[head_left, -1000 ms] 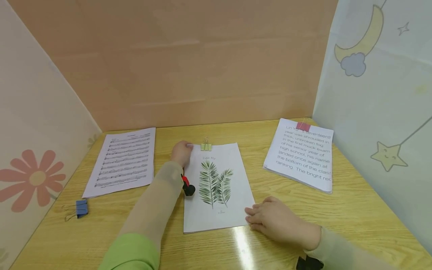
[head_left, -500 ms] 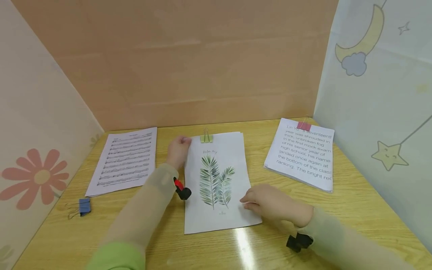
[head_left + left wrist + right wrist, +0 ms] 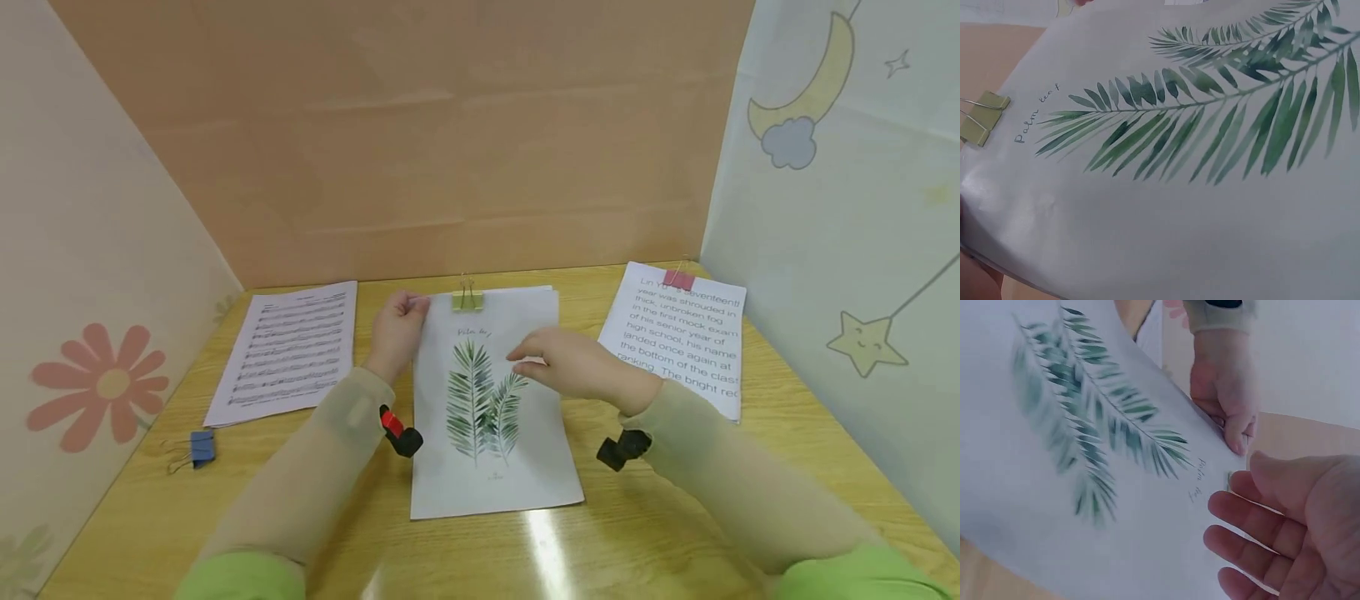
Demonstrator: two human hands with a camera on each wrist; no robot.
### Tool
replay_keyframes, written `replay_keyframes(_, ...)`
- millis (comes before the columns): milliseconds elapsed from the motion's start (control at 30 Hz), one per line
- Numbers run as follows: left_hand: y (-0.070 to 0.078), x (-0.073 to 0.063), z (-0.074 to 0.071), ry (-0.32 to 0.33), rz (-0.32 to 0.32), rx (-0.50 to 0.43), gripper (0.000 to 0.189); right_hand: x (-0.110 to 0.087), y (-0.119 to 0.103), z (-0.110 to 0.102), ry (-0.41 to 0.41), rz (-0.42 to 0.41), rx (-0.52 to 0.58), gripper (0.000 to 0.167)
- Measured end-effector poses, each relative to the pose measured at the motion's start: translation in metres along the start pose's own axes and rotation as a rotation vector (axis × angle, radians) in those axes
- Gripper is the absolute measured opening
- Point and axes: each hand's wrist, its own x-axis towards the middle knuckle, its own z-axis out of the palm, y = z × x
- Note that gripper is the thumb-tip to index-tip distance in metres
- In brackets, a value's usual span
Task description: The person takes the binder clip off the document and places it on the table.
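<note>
A stack of paper with a palm-leaf print lies in the middle of the table, its top end raised. My left hand pinches its upper left corner, thumb on top. A yellow-green binder clip grips the top edge, its wire handles standing up. Over the right part of the sheet is my right hand, fingers loosely bent with nothing between them. The right wrist view shows this right hand with spread fingers near the clip end. In the left wrist view the clip sits on the paper's edge.
Sheet music lies at the left of the wooden table, with a loose blue binder clip in front of it. At the right is a text stack with a pink binder clip. Walls stand behind and on both sides.
The palm-leaf stack's top end has risen, with my left hand holding its corner. My right hand has moved from the lower right corner up over the sheet's right side.
</note>
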Motion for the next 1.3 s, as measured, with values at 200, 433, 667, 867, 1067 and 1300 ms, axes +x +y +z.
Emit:
replay_keyframes(200,0.006,-0.011,-0.001,0.021,0.054,-0.064,0.02,0.033,-0.006,-0.022,0.114,0.006,0.041,0.023)
replay_keyframes(433,0.013,-0.02,-0.004,0.017,0.083,-0.094,0.017,0.068,-0.006,-0.045,0.154,0.05,0.182,0.042)
replay_keyframes(667,0.017,-0.026,-0.006,0.007,0.118,-0.114,0.015,0.089,-0.006,-0.055,-0.041,0.146,0.339,0.072)
replay_keyframes(867,0.018,-0.028,-0.007,0.024,0.135,-0.087,0.016,0.094,-0.01,-0.059,-0.103,0.223,0.42,0.062)
replay_keyframes(1067,0.018,-0.03,-0.007,0.036,0.122,-0.142,0.014,0.096,-0.015,-0.062,-0.094,0.271,0.455,0.06)
replay_keyframes(1300,0.017,-0.029,-0.007,0.023,0.098,-0.127,0.015,0.096,-0.019,-0.06,-0.059,0.316,0.474,0.05)
